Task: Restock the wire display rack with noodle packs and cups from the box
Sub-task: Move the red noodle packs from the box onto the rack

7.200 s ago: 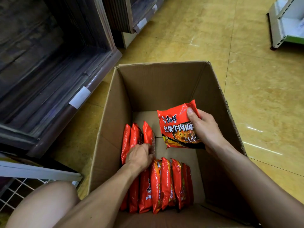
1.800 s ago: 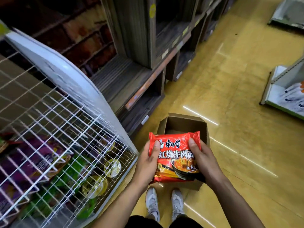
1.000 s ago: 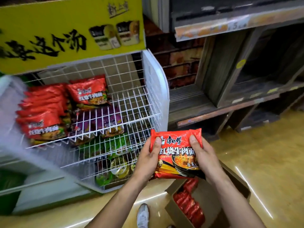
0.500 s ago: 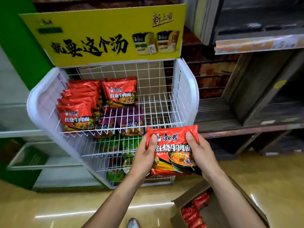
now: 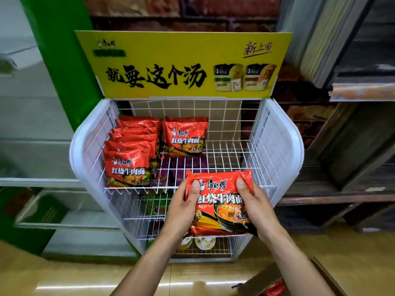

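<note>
In the head view, a glossy red noodle pack [image 5: 220, 201], printed with a soup bowl, sits at centre frame, gripped at its sides by the left hand [image 5: 183, 210] and right hand [image 5: 256, 208] before the wire rack [image 5: 277, 146]. Red packs [image 5: 130, 154] fill its upper left; the box [image 5: 277, 283] lies lower right.
</note>
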`<action>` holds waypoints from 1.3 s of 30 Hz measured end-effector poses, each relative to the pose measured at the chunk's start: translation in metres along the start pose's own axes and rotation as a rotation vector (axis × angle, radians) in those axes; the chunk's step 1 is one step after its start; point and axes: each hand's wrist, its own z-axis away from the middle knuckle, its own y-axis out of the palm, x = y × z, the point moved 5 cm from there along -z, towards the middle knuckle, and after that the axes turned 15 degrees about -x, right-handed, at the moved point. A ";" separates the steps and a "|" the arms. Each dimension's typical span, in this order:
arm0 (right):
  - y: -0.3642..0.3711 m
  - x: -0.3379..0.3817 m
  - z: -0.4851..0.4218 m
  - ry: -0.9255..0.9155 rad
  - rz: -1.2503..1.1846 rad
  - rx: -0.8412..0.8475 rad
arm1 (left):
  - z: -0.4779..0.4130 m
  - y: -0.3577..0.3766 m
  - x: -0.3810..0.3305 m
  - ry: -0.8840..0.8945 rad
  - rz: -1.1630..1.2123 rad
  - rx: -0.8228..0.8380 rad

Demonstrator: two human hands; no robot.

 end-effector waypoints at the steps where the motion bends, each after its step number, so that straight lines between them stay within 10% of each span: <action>1: 0.010 0.004 -0.001 -0.005 0.000 0.002 | -0.006 -0.007 -0.004 0.014 -0.004 -0.001; 39: 0.120 0.041 -0.147 0.014 -0.030 0.137 | -0.164 -0.020 -0.036 -0.008 0.089 -0.288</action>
